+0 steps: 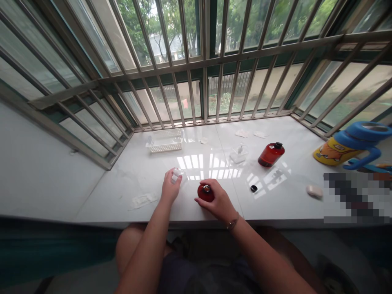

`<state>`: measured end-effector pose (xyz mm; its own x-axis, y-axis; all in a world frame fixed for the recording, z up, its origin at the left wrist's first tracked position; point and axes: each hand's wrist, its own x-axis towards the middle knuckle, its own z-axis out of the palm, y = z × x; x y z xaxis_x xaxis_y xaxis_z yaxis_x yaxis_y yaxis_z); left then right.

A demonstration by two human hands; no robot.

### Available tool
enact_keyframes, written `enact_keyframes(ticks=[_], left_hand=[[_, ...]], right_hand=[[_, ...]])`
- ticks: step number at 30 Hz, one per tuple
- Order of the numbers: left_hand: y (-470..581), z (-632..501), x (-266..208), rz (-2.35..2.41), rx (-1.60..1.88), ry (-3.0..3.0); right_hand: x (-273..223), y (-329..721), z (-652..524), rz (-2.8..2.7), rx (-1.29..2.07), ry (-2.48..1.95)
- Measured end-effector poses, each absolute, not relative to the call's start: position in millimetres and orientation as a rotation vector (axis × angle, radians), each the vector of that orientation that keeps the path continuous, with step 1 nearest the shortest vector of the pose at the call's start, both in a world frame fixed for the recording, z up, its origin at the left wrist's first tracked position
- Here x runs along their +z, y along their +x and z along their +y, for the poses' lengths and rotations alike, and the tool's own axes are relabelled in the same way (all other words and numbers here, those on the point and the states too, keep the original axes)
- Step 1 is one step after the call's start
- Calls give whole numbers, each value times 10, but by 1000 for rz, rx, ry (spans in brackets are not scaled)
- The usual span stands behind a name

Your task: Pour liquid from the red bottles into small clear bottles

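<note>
Head view, from where I sit at the far end of the feed: a translucent red, round-shouldered bottle stands near the front edge of the glossy white surface, and the right hand has thumb and fingers curled around its sides. Its mouth is uncapped, a pale ring around a dark hole; I cannot make out the contents. The left hand, just beside it, grasps a small clear-and-white plastic piece in its fingertips, too blurred for me to identify.

Farther back I see a second red bottle, see-through and smooth, with a black cap on; a darker band shows low in its body, though I cannot tell whether that is liquid. A white perforated plastic basket with a rounded rim sits near the barred window. Between the basket and that bottle is a clear pump-topped piece on shiny wrapping. To the right lie a small round black cap and a smooth, beige oval object, with a blue-and-yellow handled tumbler behind. A crumpled, filmy wrapper lies left of the left hand.
</note>
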<state>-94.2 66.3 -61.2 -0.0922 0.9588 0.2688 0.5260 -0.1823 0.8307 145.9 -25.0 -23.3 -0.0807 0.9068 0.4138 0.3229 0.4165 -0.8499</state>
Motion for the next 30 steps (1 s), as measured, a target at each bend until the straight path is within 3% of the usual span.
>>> enact_keyframes(ticks=[13,30], left_hand=[[-769,237,-608,1457,1246,1845],[-506,293,-547,1321,1146,1810]], right_hand=[[-299,2062,-297,-1482,281,-1419],[-347,2038,-282,-1408,184,-1398]])
